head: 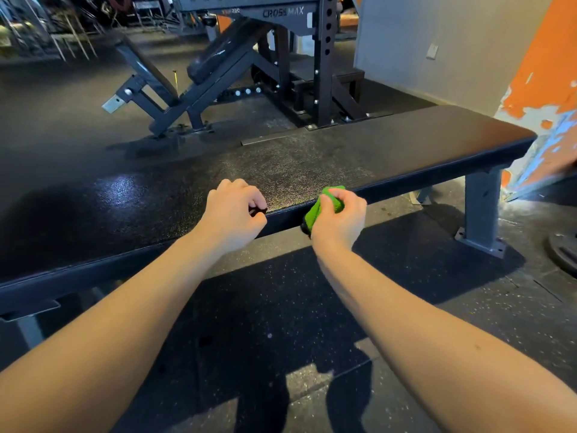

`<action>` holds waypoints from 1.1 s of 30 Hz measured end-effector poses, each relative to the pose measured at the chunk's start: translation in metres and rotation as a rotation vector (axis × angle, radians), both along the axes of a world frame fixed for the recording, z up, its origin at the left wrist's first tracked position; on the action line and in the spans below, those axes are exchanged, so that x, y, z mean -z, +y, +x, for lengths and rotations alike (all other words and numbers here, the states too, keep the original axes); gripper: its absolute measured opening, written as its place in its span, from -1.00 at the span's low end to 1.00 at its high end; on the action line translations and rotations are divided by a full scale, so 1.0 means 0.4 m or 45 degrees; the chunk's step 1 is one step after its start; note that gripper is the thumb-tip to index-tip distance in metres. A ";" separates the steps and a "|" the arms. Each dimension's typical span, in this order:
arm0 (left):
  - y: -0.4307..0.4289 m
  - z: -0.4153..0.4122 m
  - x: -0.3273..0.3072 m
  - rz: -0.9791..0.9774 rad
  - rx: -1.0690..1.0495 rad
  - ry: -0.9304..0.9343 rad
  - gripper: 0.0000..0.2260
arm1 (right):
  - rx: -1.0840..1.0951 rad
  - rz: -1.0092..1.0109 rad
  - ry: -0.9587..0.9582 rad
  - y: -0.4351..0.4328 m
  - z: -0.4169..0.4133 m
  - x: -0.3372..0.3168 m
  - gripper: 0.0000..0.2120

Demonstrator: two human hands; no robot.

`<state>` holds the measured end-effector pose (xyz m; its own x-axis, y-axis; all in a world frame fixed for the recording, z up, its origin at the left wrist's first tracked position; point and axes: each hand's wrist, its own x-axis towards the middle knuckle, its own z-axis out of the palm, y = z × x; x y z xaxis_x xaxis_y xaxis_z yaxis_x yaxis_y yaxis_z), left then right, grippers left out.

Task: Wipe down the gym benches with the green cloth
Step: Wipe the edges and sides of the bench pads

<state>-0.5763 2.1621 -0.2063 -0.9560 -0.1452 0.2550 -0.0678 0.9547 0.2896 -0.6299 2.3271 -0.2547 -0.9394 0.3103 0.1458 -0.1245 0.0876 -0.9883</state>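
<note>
A long flat gym bench [390,145] with a black textured pad runs across the view from lower left to upper right. My right hand [340,220] grips a bunched green cloth [315,210] and holds it against the pad's near side edge, about mid-length. My left hand [232,210] sits just left of it on the same near edge. Its fingers are curled on the top surface and its thumb is on the side, pinching the pad's edge. The pad left of my hands shines as if wet.
Behind the bench stand a black incline bench [215,54] and a power rack [324,57]. A grey bench leg [480,210] is bolted to the rubber floor at right, with a weight plate [563,254] beside it. A peeling orange wall [543,89] stands at far right.
</note>
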 end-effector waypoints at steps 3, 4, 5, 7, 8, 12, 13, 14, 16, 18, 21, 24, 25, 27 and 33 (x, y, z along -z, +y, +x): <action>0.010 -0.005 -0.008 -0.004 0.002 0.008 -0.87 | -0.351 0.163 0.050 -0.018 0.056 0.044 -0.88; 0.013 -0.005 -0.017 -0.021 0.018 -0.004 -0.87 | -0.456 0.166 0.037 -0.018 0.060 0.052 -0.87; 0.018 -0.002 -0.025 -0.026 0.027 -0.037 -0.87 | -0.569 0.127 0.002 -0.014 0.065 0.055 -0.85; 0.022 -0.007 -0.035 0.002 0.082 -0.089 -0.86 | -0.679 0.057 -0.044 0.007 0.070 0.044 -0.83; 0.025 -0.009 -0.041 0.036 0.122 -0.115 -0.86 | -0.701 0.030 -0.058 0.020 0.072 0.034 -0.84; 0.063 0.000 -0.066 0.394 0.231 -0.309 -0.79 | -0.779 -0.086 -0.085 0.070 0.054 0.008 -0.85; 0.072 0.004 -0.068 0.463 0.239 -0.367 -0.76 | -0.798 -0.110 -0.096 0.080 0.049 0.008 -0.85; 0.079 0.005 -0.066 0.500 0.241 -0.391 -0.73 | -0.819 -0.129 -0.108 0.090 0.044 0.010 -0.85; 0.091 0.006 -0.059 0.561 0.232 -0.345 -0.72 | -0.853 -0.172 -0.098 0.109 0.042 0.012 -0.85; 0.102 0.006 -0.052 0.619 0.213 -0.287 -0.84 | -0.850 -0.220 -0.085 0.122 0.045 0.014 -0.85; 0.127 0.011 -0.049 0.630 0.243 -0.342 -0.91 | -0.862 -0.267 -0.127 0.141 0.053 0.024 -0.85; 0.139 0.012 -0.049 0.578 0.286 -0.450 -0.84 | -0.898 -0.227 -0.121 0.155 0.054 0.037 -0.83; 0.142 0.013 -0.051 0.557 0.280 -0.459 -0.83 | -0.897 -0.212 -0.119 0.159 0.055 0.037 -0.83; 0.152 0.018 -0.061 0.499 0.244 -0.458 -0.83 | -0.854 -0.175 -0.111 0.166 0.061 0.029 -0.83; 0.154 0.043 -0.060 0.400 -0.033 -0.389 -0.64 | -0.548 0.442 -0.049 0.152 0.083 0.007 -0.89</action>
<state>-0.5590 2.2237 -0.1823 -0.9757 -0.1955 -0.0990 -0.2180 0.8202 0.5289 -0.5967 2.3880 -0.2576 -0.9774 -0.1634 0.1343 -0.1856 0.3582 -0.9150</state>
